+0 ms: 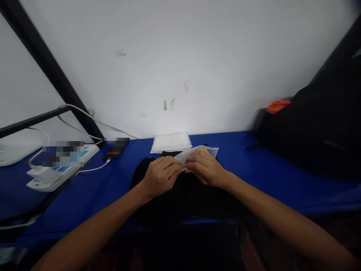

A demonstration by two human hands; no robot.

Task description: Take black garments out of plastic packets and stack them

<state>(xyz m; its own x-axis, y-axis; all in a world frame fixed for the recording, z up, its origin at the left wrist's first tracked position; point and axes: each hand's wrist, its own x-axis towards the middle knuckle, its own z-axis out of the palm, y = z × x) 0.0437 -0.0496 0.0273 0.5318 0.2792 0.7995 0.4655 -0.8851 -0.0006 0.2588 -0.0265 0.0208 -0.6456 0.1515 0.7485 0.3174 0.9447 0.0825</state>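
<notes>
A thin, whitish, see-through sheet or pouch [182,156] is pinched between my two hands above the table. My left hand [161,175] has its fingers closed at the near left edge of it. My right hand [207,168] is closed on the same edge just to the right, and the fingertips of both hands nearly meet. One corner of the pouch sticks out past the right knuckles. Under both hands lies a bunched black cloth [142,170]. Just behind, against the wall, rests a flat stack of similar white pouches [171,142].
A white power strip [63,175] with plugs and cables lies at the left. Near it is a dark phone-like device [115,149] on a white cable. A large black bag [316,139] with an orange piece [278,106] stands at the right on the blue table [248,165].
</notes>
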